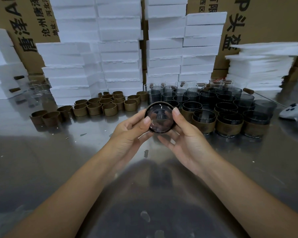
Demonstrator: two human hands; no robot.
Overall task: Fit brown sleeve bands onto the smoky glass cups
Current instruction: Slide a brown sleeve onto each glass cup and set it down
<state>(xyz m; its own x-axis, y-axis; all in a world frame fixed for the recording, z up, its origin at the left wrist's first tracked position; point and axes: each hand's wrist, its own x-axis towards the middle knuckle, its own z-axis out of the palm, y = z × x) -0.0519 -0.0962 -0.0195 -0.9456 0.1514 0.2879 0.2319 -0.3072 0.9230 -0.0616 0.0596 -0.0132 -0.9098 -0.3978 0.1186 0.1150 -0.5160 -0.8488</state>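
I hold one smoky glass cup [159, 118] above the table, its round end facing me, with a brown sleeve band [147, 110] around its rim. My left hand [129, 133] grips it from the left, thumb on the glass face. My right hand [184, 133] grips it from the right, thumb on the band's edge. Several loose brown bands [100, 107] stand in rows at centre left. Bare smoky cups [208, 97] crowd the right, and banded cups [229, 125] stand in the front row there.
The table [58, 152] is shiny metal with small crumbs. White foam boxes [120, 48] and cardboard cartons [268, 19] form a wall behind. A foam sheet stack [260, 69] stands at right, a white controller [294, 112] at the right edge, and clear glasses [38, 91] at far left.
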